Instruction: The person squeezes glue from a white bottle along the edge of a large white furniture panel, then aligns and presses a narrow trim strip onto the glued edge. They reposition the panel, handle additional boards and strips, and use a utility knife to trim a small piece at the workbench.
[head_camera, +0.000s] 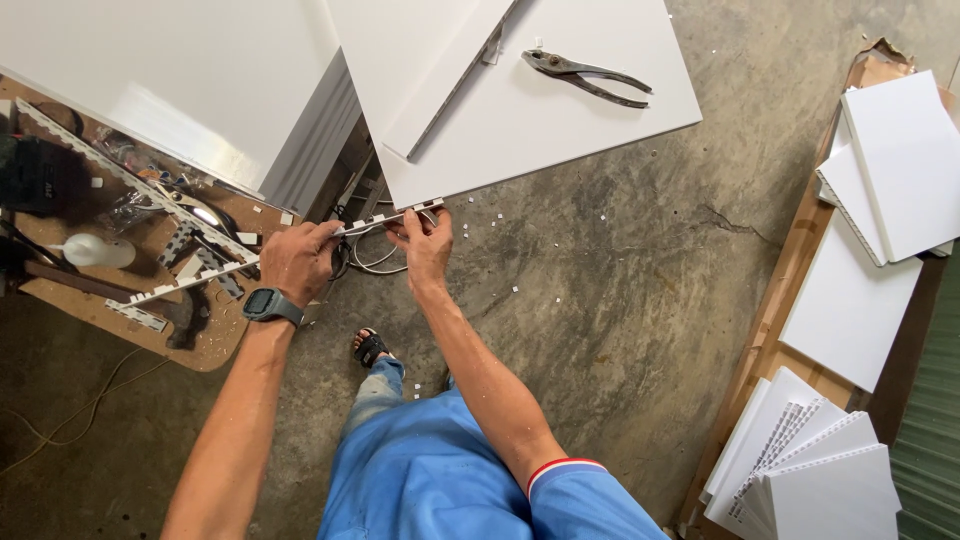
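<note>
My left hand (298, 260), with a dark watch on its wrist, grips the left end of a thin notched white strip (385, 219). My right hand (424, 243) pinches the same strip nearer its right end. The strip lies along the near edge of a large white panel (590, 120). On top of that panel rest a pair of grey pliers (585, 76) and a narrower white board with a metal edge (450, 85).
A round wooden tabletop (215, 345) at left carries more notched strips, a white bottle and tools. Stacks of white panels (900, 170) and corrugated offcuts (810, 470) lie at right on the concrete floor. Small white chips are scattered there. My sandalled foot (372, 347) stands below.
</note>
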